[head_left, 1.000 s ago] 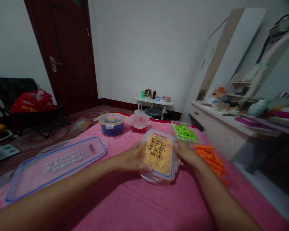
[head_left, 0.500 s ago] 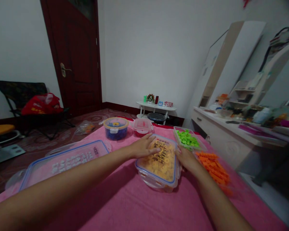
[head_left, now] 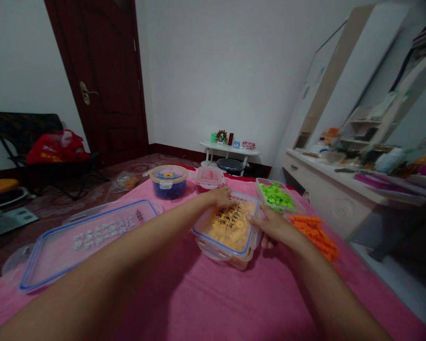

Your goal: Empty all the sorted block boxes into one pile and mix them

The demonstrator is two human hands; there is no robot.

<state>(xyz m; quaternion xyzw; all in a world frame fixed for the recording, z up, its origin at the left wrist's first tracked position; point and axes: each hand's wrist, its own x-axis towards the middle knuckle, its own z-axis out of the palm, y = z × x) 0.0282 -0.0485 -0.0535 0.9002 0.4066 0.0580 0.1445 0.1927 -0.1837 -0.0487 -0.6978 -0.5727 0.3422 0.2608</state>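
A clear plastic food container (head_left: 230, 232) of yellow pieces stands on the pink cloth, its blue-edged lid on top with dark handwriting. My left hand (head_left: 220, 198) is closed at the lid's far edge, thumb on top, other fingertips partly hidden. My right hand (head_left: 272, 226) grips the right side, thumb on the lid and fingers curled down beside the wall. Just right lie an uncovered container of green pieces (head_left: 277, 196) and a pile of orange pieces (head_left: 314, 237). A large blue-edged lid (head_left: 102, 232) with pale writing lies left of my left forearm.
Behind stand a round tub (head_left: 168, 182) with blue contents and a small red-filled box (head_left: 209, 179). A white dressing table (head_left: 330, 184) is on the right. On the left are a folding chair with a red bag (head_left: 58, 148) and a low stool (head_left: 2, 185).
My left hand has slid from the lid's top toward its far edge. My right thumb now lies further over the lid. The view has shifted slightly.
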